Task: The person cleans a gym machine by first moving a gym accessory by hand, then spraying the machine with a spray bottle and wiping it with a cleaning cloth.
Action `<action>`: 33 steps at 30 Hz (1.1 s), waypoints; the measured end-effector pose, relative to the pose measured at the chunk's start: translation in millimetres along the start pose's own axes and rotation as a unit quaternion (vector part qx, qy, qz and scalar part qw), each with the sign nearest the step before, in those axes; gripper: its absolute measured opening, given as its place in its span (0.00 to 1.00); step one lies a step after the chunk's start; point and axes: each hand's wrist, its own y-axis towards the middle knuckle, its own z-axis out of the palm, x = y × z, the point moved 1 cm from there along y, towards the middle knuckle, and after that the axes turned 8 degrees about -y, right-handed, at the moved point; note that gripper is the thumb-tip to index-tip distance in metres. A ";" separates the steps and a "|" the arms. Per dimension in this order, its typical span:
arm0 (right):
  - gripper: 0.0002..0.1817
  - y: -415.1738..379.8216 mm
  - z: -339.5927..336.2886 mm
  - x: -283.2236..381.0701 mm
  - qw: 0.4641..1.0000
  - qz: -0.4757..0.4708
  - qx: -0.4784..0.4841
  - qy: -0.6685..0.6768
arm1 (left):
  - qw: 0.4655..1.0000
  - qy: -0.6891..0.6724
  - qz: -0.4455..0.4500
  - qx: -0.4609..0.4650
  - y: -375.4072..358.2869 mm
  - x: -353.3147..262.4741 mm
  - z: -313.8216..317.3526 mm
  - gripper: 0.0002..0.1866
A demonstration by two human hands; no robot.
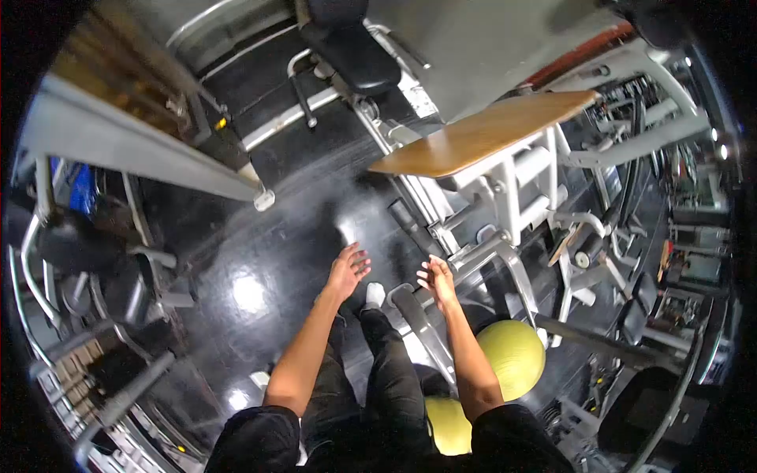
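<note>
Both of my hands are raised in front of me over the dark, shiny floor. My left hand is open with its fingers apart and nothing in it. To the right, my right hand is also open and empty, its fingers spread. It appears near the grey metal frame of a machine, and I cannot tell whether it touches it. Above and right of that hand is a brown wooden board on white metal supports. One white shoe shows between my hands.
Two yellow-green balls lie beside my right arm. A machine with a black padded seat stands ahead. A long grey beam slants across the upper left. More gym machines line the left and right sides.
</note>
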 end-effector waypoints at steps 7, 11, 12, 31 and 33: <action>0.23 86.4 8.9 -47.8 0.998 -0.035 -0.001 -0.051 | 0.998 0.041 0.046 0.019 65.9 12.7 -38.8 0.26; 0.22 141.4 9.8 -74.1 0.998 -0.035 0.002 -0.044 | 0.998 -0.005 0.066 0.009 103.5 15.9 -66.5 0.25; 0.22 154.9 9.7 -81.1 0.999 -0.036 0.009 -0.032 | 0.998 -0.012 0.066 0.004 112.7 17.4 -74.3 0.25; 0.30 436.4 -37.2 -177.1 0.905 -0.036 0.035 -0.422 | 0.996 -0.077 0.035 -0.009 261.0 69.3 -201.0 0.26; 0.39 512.4 -91.1 -217.9 0.766 -0.232 -0.007 -0.599 | 0.997 -0.066 0.036 -0.012 268.2 70.2 -211.7 0.27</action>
